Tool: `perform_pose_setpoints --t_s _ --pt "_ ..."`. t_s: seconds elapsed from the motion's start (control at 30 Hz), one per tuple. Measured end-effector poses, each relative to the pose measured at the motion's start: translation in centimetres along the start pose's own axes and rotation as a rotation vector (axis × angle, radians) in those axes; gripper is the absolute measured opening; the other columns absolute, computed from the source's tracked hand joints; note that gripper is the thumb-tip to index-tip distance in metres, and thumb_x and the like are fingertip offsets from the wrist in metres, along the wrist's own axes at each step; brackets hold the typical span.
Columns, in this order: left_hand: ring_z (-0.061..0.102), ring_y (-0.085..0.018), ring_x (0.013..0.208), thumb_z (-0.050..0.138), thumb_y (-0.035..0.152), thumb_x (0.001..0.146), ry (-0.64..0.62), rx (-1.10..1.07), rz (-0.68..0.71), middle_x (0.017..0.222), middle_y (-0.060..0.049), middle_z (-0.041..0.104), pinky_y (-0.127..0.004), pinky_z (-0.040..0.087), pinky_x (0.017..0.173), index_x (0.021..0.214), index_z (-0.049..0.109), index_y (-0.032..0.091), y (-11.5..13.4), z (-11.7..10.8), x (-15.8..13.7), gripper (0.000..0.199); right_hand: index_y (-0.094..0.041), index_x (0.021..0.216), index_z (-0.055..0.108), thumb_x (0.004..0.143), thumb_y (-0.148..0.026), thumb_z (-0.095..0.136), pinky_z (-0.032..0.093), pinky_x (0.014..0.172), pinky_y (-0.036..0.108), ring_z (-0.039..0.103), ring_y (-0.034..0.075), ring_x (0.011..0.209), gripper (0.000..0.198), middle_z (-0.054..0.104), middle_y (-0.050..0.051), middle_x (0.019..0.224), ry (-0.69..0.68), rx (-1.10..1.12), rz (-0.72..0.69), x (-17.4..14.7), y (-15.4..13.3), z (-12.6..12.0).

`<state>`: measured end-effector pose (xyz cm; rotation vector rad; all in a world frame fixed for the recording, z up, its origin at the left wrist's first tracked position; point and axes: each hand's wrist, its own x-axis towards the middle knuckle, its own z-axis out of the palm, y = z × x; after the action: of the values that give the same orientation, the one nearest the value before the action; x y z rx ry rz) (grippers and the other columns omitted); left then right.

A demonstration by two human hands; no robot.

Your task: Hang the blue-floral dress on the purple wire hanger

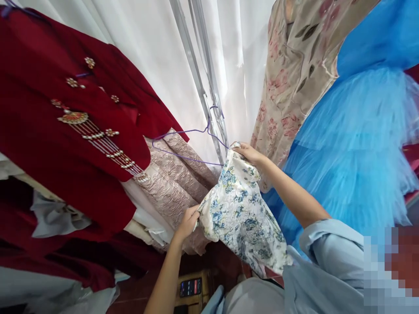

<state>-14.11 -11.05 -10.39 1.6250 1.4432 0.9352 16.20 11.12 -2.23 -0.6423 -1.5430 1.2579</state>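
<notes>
A white garment with a blue floral print (240, 205) hangs between my two hands, in front of my body. My right hand (248, 152) pinches its upper right edge, beside a purple wire hanger (190, 155). The hanger's right end meets the cloth there, while its left side is bare. With my left hand (190, 221) I grip the garment's lower left edge, fingers closed on the fabric. The hanger's hook (216, 109) lies against a grey metal pole (199, 69). Whether the hanger's right end is inside the garment is hidden.
To the left hang a dark red jacket (75, 131) with beaded ornaments and a pink textured skirt (183, 179). A floral dress (278, 100) and a blue tulle gown (347, 144) are on the right. White curtains (140, 48) stand behind. Low down, a phone (190, 287) rests on a wooden stool (205, 279).
</notes>
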Motion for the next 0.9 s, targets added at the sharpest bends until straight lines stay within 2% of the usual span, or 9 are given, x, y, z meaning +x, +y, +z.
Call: perform_pose_setpoints --t_s 0.07,0.13,0.23,0.37,0.47,0.6,0.7,0.8,0.9 --pt "0.053 -0.022 0.070 0.050 0.031 0.073 0.081 0.129 0.011 0.067 -0.002 0.059 -0.029 0.042 0.067 0.067 0.063 0.020 -0.6 -2.5 -0.4 0.018 -0.016 0.079 0.064 0.069 -0.049 0.077 0.043 0.061 0.022 0.053 0.011 0.061 0.037 0.063 -0.003 0.068 -0.014 0.048 0.061 -0.4 0.2 0.1" --pt "0.048 -0.020 0.063 0.049 0.029 0.072 0.182 0.259 0.035 0.060 0.000 0.052 -0.027 0.037 0.062 0.065 0.060 0.020 -0.9 -5.4 0.2 0.016 -0.015 0.080 0.066 0.069 -0.048 0.078 0.042 0.059 0.022 0.054 0.011 0.061 0.036 0.064 -0.002 0.069 -0.010 0.021 0.057 -1.2 -0.1 -0.6" --pt "0.048 -0.020 0.062 0.044 0.023 0.076 0.330 0.469 0.123 0.060 0.000 0.050 -0.028 0.037 0.062 0.069 0.058 0.020 0.2 -10.0 3.1 0.016 -0.014 0.080 0.070 0.073 -0.047 0.077 0.040 0.057 0.022 0.052 0.011 0.060 0.034 0.065 -0.001 0.068 -0.018 -0.094 0.010 -2.1 -1.3 -2.1" --pt "0.057 -0.025 0.084 0.041 0.013 0.079 0.485 0.749 0.256 0.081 -0.008 0.059 -0.033 0.044 0.080 0.075 0.057 0.019 4.9 -14.8 9.4 0.017 -0.014 0.075 0.069 0.078 -0.047 0.072 0.032 0.051 0.021 0.043 0.009 0.053 0.034 0.057 -0.003 0.059 0.014 -0.245 -0.050 -3.0 -2.8 -2.6" --pt "0.058 -0.029 0.099 0.046 0.012 0.081 0.643 0.829 0.278 0.104 -0.013 0.062 -0.039 0.043 0.091 0.084 0.061 0.018 9.2 -16.6 14.2 0.017 -0.013 0.076 0.070 0.080 -0.047 0.070 0.034 0.052 0.021 0.045 0.009 0.054 0.034 0.058 -0.003 0.061 0.028 -0.285 -0.061 -3.3 -3.3 -2.4" --pt "0.058 -0.029 0.098 0.052 0.014 0.085 0.711 0.704 0.312 0.105 -0.013 0.062 -0.041 0.043 0.093 0.086 0.060 0.017 13.5 -16.0 19.9 0.009 -0.012 0.080 0.071 0.079 -0.047 0.072 0.040 0.057 0.022 0.051 0.010 0.059 0.035 0.063 -0.002 0.067 0.076 -0.279 -0.057 -3.4 -3.3 -3.1" --pt "0.059 -0.022 0.090 0.054 0.014 0.084 0.613 0.447 0.322 0.099 -0.010 0.064 -0.034 0.047 0.087 0.097 0.059 0.016 14.8 -13.6 22.7 0.014 -0.012 0.081 0.071 0.076 -0.047 0.074 0.040 0.055 0.021 0.053 0.011 0.059 0.036 0.065 -0.001 0.067 0.117 -0.223 -0.009 -3.5 -3.1 -3.8" --pt "0.061 -0.020 0.095 0.061 0.022 0.086 0.423 0.338 0.363 0.105 -0.009 0.065 -0.031 0.047 0.087 0.118 0.054 0.016 14.2 -11.3 22.8 0.034 -0.012 0.082 0.071 0.071 -0.047 0.080 0.042 0.053 0.021 0.057 0.011 0.058 0.038 0.068 0.000 0.068 0.139 -0.078 0.094 -3.7 -2.7 -4.1" --pt "0.060 -0.020 0.100 0.055 0.038 0.093 0.317 0.435 0.467 0.108 -0.007 0.066 -0.031 0.044 0.091 0.113 0.058 0.017 12.3 -10.2 20.4 0.029 -0.013 0.080 0.070 0.065 -0.045 0.086 0.046 0.052 0.021 0.059 0.012 0.056 0.039 0.069 0.001 0.067 0.094 0.091 0.262 -3.2 -2.5 -4.6"
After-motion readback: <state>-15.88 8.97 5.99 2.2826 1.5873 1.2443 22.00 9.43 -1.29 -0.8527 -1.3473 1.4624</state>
